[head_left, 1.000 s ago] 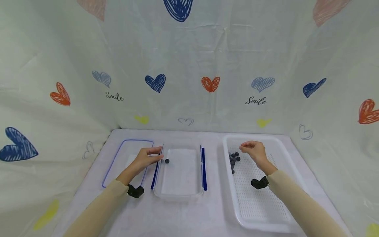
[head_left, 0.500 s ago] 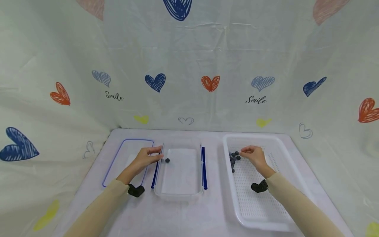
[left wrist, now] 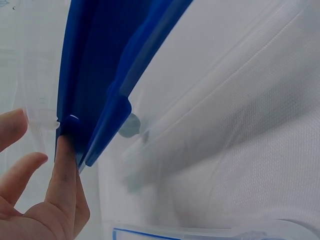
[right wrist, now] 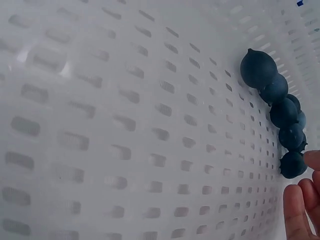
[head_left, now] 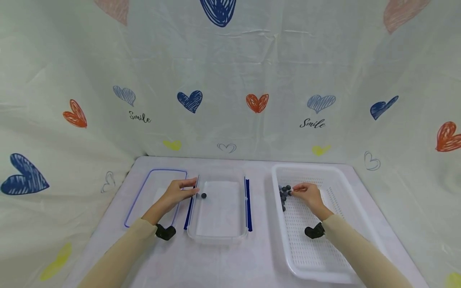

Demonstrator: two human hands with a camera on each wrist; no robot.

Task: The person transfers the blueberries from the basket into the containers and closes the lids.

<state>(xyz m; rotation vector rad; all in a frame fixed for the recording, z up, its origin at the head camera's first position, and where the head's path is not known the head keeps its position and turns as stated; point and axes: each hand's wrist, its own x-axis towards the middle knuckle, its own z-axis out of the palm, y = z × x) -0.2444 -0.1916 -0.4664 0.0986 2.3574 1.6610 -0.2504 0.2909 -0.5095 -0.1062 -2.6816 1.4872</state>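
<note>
My left hand (head_left: 179,192) rests at the left side of a clear plastic box (head_left: 218,238). In the left wrist view, a fingertip touches the box's blue side flap (left wrist: 95,60), and the fingers (left wrist: 64,175) are fairly straight. A single dark blueberry (head_left: 203,195) lies inside the box near that wall. My right hand (head_left: 309,196) reaches low into a white perforated basket (head_left: 288,256), its fingertips right at a blueberry (right wrist: 293,165) on the edge of a cluster. In the right wrist view the thumb overlaps this berry while the other fingertips stand a little below it.
Several more blueberries (right wrist: 258,69) lie along the basket's left wall. A clear lid with a blue rim (head_left: 127,216) lies flat left of the box, under the left forearm. Another blue flap (head_left: 248,206) hangs out at the box's right side. A heart-printed curtain (head_left: 230,72) surrounds the table.
My right hand has come down and slightly toward me, from above the basket to the blueberries' edge. The left hand and the box have stayed in place.
</note>
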